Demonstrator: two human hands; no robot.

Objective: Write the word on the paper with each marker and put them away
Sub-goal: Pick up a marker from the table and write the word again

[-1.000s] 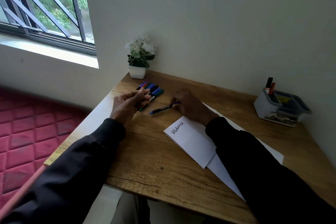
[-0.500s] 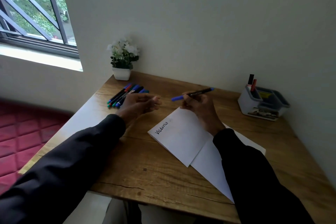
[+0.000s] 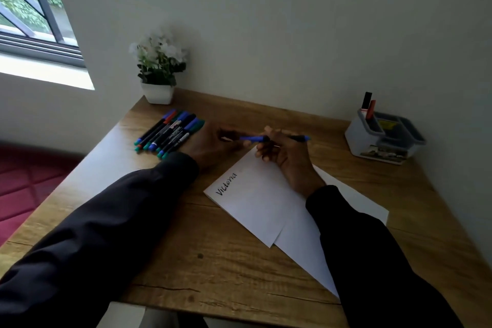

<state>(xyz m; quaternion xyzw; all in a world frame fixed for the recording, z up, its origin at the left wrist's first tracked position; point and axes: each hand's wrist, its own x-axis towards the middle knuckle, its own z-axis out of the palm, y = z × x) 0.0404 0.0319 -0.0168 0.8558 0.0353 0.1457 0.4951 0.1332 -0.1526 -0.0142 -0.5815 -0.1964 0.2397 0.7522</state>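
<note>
Since half a second ago the left hand has closed in from 9 o'clock to meet the blue marker. The right hand grips the marker by its barrel, above the far edge of the paper. Left fingers pinch the marker's blue cap end. The paper lies mid-worktop and bears one black handwritten word. A row of markers lies at 10 o'clock. An organiser at 2 o'clock holds two markers.

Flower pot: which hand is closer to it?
Left. The left hand is by the marker pile, near the flower pot; the right hand is farther right, over the paper.
</note>
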